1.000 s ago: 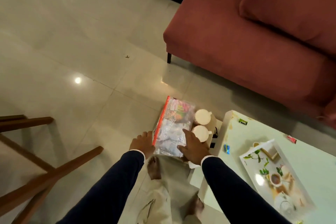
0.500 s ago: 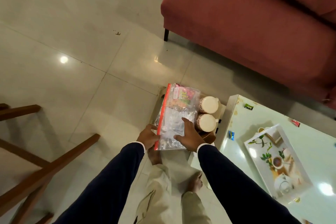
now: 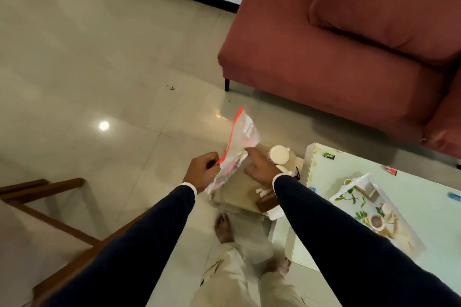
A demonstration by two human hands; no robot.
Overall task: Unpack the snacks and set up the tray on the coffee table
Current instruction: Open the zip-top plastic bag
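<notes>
- The zip-lock snack bag (image 3: 239, 142) has come up off the cardboard box (image 3: 239, 189), pinched at its red seal by the left hand (image 3: 203, 172).
- Right hand (image 3: 260, 168), fingers loosely spread, touches the bag's side.
- Printed tray (image 3: 374, 214) waits at four o'clock on the coffee table (image 3: 419, 182); unpacking has begun.

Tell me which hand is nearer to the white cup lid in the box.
Right. The right hand reaches just beside the white cup lid; the left hand pinches the bag farther away.

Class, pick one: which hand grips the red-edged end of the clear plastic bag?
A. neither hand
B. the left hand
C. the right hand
B: the left hand is curled round the red zip edge of the plastic bag, while the right hand only reaches toward it with straight fingers.
</notes>
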